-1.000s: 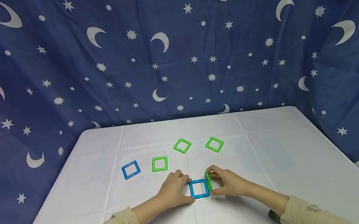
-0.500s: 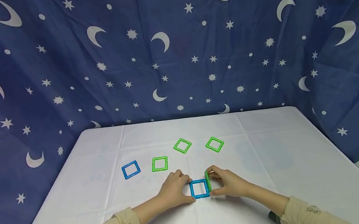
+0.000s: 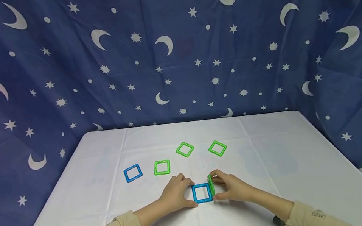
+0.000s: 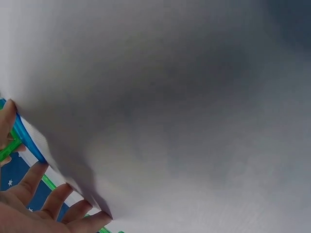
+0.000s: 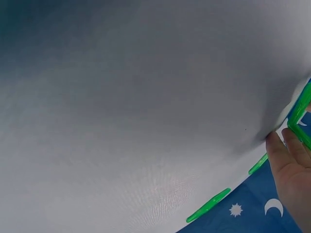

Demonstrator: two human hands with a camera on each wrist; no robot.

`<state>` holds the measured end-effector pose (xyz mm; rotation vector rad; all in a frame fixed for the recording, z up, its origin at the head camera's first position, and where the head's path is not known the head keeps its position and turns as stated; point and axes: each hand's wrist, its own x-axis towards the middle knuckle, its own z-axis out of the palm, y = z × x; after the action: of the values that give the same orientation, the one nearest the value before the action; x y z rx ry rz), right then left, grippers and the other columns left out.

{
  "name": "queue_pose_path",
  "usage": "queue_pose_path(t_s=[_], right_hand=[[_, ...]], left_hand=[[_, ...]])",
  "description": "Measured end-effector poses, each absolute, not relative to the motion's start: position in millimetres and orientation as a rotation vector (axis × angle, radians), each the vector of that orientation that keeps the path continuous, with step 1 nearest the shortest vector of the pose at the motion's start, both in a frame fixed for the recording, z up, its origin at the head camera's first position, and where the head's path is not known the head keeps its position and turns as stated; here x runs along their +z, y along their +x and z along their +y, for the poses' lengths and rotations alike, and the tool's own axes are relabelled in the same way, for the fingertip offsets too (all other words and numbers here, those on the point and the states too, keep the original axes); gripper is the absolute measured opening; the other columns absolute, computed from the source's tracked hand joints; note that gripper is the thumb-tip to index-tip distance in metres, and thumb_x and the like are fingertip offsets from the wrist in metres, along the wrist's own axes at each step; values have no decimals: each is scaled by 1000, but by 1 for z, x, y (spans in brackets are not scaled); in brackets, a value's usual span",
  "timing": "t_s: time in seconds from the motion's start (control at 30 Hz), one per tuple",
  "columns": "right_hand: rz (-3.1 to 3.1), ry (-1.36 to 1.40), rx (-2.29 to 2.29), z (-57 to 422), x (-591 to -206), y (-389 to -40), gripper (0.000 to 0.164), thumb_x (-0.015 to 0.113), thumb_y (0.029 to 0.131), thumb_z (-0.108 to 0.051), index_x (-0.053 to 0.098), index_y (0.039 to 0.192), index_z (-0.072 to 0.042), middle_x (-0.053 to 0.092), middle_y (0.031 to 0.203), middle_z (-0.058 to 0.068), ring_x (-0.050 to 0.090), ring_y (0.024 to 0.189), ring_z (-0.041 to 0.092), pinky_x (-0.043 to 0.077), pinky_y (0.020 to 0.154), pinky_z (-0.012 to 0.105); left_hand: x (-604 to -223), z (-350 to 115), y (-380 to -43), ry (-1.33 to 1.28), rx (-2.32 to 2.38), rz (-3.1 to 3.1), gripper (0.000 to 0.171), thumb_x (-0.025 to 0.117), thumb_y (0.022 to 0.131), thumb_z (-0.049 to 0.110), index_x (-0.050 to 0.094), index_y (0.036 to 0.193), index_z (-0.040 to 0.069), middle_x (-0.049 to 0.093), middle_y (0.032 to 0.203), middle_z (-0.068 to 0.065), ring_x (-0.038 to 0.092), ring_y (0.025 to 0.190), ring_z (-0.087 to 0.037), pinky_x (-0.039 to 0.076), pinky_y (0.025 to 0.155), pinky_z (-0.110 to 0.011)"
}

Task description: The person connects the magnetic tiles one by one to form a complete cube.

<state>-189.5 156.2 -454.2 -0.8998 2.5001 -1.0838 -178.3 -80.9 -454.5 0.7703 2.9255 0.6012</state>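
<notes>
A blue square magnetic tile point(image 3: 203, 201), an open frame, lies flat on the white table. My left hand point(image 3: 176, 193) holds it at its left side, thumb at the near corner and fingertips at the far one. Along its right edge stands a green magnetic tile point(image 3: 211, 186), nearly upright. The thumb and fingers of my right hand point(image 3: 232, 187) grip that green tile by its near and far edges. In the left wrist view the blue tile point(image 4: 30, 141) sits between thumb and index finger. The right wrist view shows part of the green tile point(image 5: 297, 109) beside my fingers.
Farther back lie another blue tile point(image 3: 135, 178) and a green tile point(image 3: 163, 173), both left of my hands. Two more green tiles, one in the middle point(image 3: 181, 154) and one to its right point(image 3: 214, 153), lie turned like diamonds. A blue star-and-moon curtain point(image 3: 191, 88) hangs behind the table.
Both hands keep their hold at the same spot. The green tile in my right hand stood straighter half a second ago and now leans slightly. The head view has shifted a little.
</notes>
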Motion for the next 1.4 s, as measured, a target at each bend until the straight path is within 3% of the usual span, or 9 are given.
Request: queue_pose_path(t_s=[0.27, 0.47, 0.73, 1.4], right_hand=[[2495, -912, -1076, 156, -453, -189, 56, 73, 83, -21, 42, 125, 0, 54, 129, 28, 51, 121, 41, 41, 99, 52], [2503, -900, -1068, 156, -454, -190, 56, 73, 82, -21, 43, 125, 0, 54, 129, 28, 51, 122, 41, 41, 99, 51], [2518, -889, -1068, 154, -452, -188, 57, 74, 82, -20, 43, 125, 1, 55, 128, 28, 52, 121, 41, 38, 101, 53], [2504, -860, -1097, 155, -453, -188, 58, 74, 82, -19, 43, 125, 2, 56, 129, 25, 52, 122, 38, 39, 102, 50]], left_hand=[[-450, -83, -180, 747, 612, 2867, 59, 85, 64, 41, 66, 112, 13, 54, 96, -1, 43, 82, -12, 41, 65, -23], [-450, -86, -183, 721, 650, 2831, 53, 83, 69, 36, 66, 114, 13, 58, 101, -3, 52, 92, -18, 49, 77, -33], [-453, -93, -190, 687, 833, 2787, 41, 76, 79, 27, 66, 114, 9, 64, 106, -8, 59, 102, -26, 48, 88, -43], [-453, -102, -202, 626, 940, 2894, 25, 74, 81, 17, 69, 104, 9, 68, 97, -4, 61, 90, -19, 51, 79, -35]])
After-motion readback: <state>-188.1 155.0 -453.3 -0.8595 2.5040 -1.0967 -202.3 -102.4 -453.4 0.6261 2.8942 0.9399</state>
